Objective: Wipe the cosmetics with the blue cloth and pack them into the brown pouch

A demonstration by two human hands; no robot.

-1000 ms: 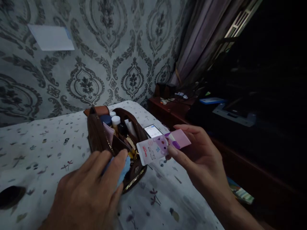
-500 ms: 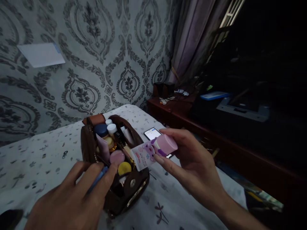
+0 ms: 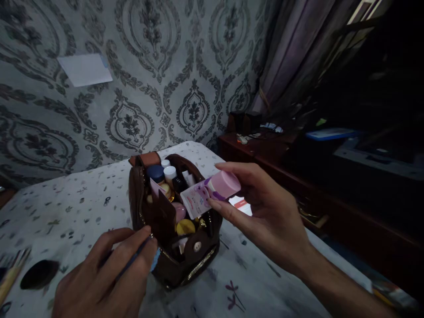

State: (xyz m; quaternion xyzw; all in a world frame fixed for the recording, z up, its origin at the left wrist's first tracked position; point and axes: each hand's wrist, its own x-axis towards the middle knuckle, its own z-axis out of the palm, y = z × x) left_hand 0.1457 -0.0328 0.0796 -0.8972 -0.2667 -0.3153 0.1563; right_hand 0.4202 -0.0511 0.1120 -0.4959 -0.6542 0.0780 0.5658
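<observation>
A brown zip pouch (image 3: 198, 258) stands open on the bed, packed with small bottles, jars and tubes. My right hand (image 3: 265, 216) is closed on a white tube with a pink cap (image 3: 209, 192), held tilted just above the pouch's right side, bottom end pointing into the opening. My left hand (image 3: 109, 276) rests at the pouch's near left edge, fingers pinched on a thin blue item (image 3: 153, 261) pressed against the pouch rim. A brown inner flap (image 3: 164, 212) stands up inside the pouch.
A floral bedsheet (image 3: 82, 198) covers the bed. A dark oval object (image 3: 39, 274) and brush handles (image 3: 9, 276) lie at the left. A phone (image 3: 241, 204) lies behind my right hand. A dark wooden cabinet (image 3: 265, 150) with clutter stands to the right by a curtain.
The tube has moved left and down toward the pouch opening. My left hand has pulled back toward me along the pouch's near edge, and the blue item shows less.
</observation>
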